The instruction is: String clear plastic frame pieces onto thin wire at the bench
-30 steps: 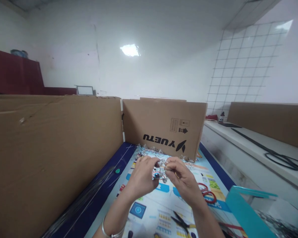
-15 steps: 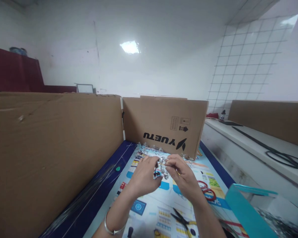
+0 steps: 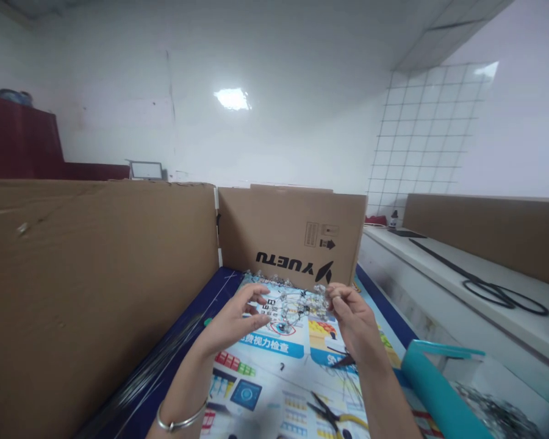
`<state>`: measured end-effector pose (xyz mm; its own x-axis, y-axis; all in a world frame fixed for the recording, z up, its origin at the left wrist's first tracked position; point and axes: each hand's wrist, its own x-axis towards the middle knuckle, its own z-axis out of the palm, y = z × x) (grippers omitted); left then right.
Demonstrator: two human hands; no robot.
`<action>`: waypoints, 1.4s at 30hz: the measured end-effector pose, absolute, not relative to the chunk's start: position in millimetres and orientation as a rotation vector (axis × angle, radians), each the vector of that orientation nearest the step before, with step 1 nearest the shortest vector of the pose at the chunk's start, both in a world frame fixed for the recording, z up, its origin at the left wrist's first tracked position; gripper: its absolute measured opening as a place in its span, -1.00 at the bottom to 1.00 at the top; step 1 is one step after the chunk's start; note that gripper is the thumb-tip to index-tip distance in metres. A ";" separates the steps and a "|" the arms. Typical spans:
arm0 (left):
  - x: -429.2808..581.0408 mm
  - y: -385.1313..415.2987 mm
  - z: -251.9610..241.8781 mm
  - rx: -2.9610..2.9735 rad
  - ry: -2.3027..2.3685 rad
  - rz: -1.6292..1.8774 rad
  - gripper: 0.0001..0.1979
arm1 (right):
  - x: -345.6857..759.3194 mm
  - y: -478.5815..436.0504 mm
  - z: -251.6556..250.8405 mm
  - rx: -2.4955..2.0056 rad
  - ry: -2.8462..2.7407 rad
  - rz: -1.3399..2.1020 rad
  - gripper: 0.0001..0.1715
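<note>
My right hand [image 3: 354, 317] pinches one end of a strand of clear beads on thin wire [image 3: 297, 306]. The strand stretches leftward from those fingertips, above the printed table cover [image 3: 274, 381]. My left hand [image 3: 233, 320] holds nothing; its thumb and fingers are spread a little to the left of the beads, apart from them. Lower down, pliers with yellow handles [image 3: 329, 417] lie on the cover. Dark-bladed scissors [image 3: 344, 361] are partly hidden behind my right wrist.
Cardboard panels [image 3: 105, 280] wall off the left side and the back [image 3: 238, 225]. Thin wires [image 3: 155, 360] lie along the left edge. A teal box [image 3: 439, 396] with clear pieces stands at right. Beyond it, a white counter [image 3: 448, 262] carries a black cable [image 3: 498, 296].
My left hand has let go of the beaded strand and moved left, its fingers opening. My right hand has shifted right with the strand, which now shows stretched out. The view has turned slightly.
</note>
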<state>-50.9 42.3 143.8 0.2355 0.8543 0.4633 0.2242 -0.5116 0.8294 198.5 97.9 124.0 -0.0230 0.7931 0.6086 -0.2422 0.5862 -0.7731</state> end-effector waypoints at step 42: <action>-79.6 47.5 48.0 2.059 1.106 1.253 -0.86 | 183.9 77.4 38.5 -0.826 -1.780 0.929 -0.56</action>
<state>-79.6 47.5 48.0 0.2526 0.8317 0.4944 0.3875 -0.5552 0.7359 183.9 77.4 38.5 -0.3381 0.8412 0.4220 0.1352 0.4872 -0.8628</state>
